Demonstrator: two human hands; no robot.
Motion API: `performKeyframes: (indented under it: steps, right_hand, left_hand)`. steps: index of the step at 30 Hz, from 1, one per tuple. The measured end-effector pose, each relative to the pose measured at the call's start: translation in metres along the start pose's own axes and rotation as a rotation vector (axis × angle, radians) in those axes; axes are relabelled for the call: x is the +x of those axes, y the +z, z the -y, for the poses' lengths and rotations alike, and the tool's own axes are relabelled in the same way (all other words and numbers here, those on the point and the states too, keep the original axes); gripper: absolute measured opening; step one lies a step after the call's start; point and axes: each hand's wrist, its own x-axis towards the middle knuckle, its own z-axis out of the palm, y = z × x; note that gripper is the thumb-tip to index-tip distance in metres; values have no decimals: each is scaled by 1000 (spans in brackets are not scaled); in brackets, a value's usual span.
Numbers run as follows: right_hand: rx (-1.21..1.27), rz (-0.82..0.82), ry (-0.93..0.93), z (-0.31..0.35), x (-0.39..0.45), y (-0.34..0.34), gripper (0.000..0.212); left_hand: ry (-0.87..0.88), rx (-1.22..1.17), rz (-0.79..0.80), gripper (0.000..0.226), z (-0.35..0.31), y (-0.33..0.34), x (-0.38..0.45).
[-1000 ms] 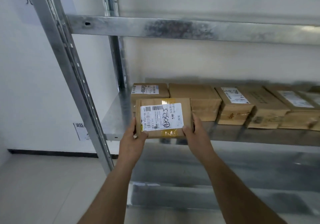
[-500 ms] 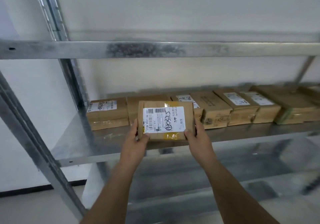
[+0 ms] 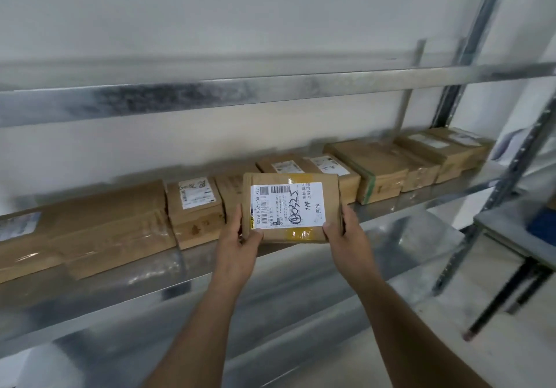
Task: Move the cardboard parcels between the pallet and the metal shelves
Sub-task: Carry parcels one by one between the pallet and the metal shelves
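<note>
I hold a small cardboard parcel [image 3: 328, 198] with a white shipping label and yellow tape, tilted up in front of the metal shelf [image 3: 301, 255]. My left hand [image 3: 237, 243] grips its lower left corner and my right hand [image 3: 346, 234] its lower right corner. Behind it a row of several brown parcels [image 3: 192, 207] lines the back of the same shelf against the wall. The held parcel hides part of that row.
A long flat parcel [image 3: 90, 231] lies at the shelf's left end. A steel crossbeam [image 3: 270, 93] runs overhead. Shelf uprights [image 3: 469, 45] stand at the right, with a second rack [image 3: 517, 231] and a blue object [image 3: 544, 228] beyond. A lower shelf level [image 3: 270, 321] lies beneath.
My view and the held parcel have shifted right along the shelf. The left upright has left the view and the right end of the rack has come in. Both hands keep their grip.
</note>
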Motion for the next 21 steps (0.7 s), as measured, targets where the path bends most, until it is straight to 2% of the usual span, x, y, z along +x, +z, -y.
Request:
performKeyframes:
  steps: [8, 15, 21]
  right_hand:
    - [-28, -135, 18, -69, 34, -124, 30]
    - [-33, -306, 106, -122, 52, -214, 42]
    - [-5, -360, 168, -163, 80, -268, 29]
  left_hand:
    - [72, -57, 170, 60, -25, 151, 4]
    - [132, -7, 350, 59, -42, 258, 4]
    - [153, -19, 440, 58, -49, 340, 24]
